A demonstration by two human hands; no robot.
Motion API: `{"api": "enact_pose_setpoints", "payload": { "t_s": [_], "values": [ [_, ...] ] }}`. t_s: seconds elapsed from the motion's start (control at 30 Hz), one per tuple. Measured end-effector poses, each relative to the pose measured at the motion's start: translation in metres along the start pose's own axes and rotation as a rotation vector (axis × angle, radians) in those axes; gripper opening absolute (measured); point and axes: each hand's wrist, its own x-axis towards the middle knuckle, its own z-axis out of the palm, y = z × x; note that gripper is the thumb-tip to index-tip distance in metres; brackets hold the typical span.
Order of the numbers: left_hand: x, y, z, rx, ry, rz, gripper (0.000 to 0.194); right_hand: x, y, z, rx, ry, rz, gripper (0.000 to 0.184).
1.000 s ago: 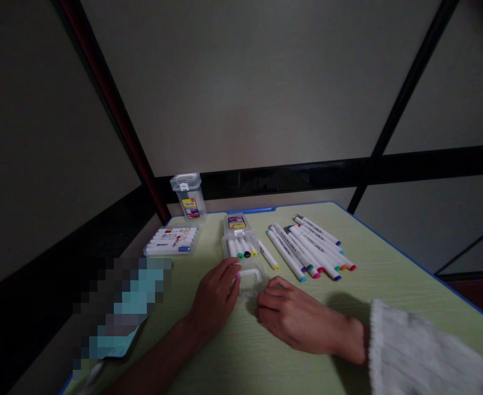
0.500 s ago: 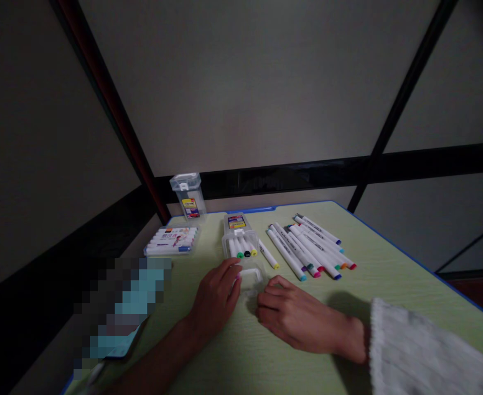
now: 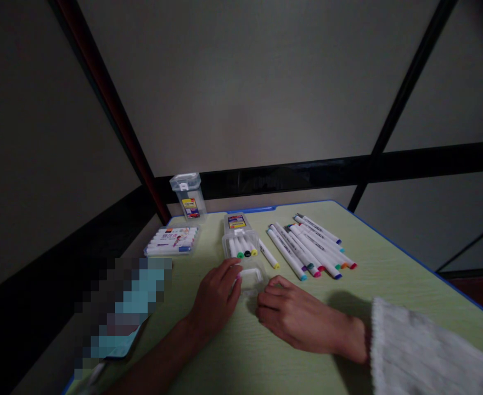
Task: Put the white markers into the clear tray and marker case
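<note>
A clear plastic marker box point(image 3: 238, 229) lies on its back, its open end towards me. Several white markers point(image 3: 241, 244) with green, black and yellow ends sit inside. Its hinged clear lid point(image 3: 250, 281) is folded out flat on the near side. My left hand point(image 3: 217, 293) has curled fingers and thumb on the lid's left edge. On the right edge, my right hand point(image 3: 285, 318) is closed, fingers bent, at the lid's near corner. One yellow-ended marker point(image 3: 269, 255) lies loose against the box's right side.
A loose pile of white markers point(image 3: 311, 247) with coloured ends spreads over the right of the green table point(image 3: 393, 291). At the back left stands a lidded clear box point(image 3: 189, 200). A flat marker case point(image 3: 173, 241) lies before it, and a partly pixelated phone-like device point(image 3: 122, 345) is nearer.
</note>
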Motion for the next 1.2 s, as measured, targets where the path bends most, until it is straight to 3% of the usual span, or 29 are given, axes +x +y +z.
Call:
{"api": "enact_pose_setpoints", "payload": {
  "t_s": [1.2],
  "values": [
    [-0.0003,-0.0009,0.0006,0.011,-0.019,0.001,0.017,-0.0005,0.0,0.0,0.025,-0.002,-0.004,0.022]
  ]
}}
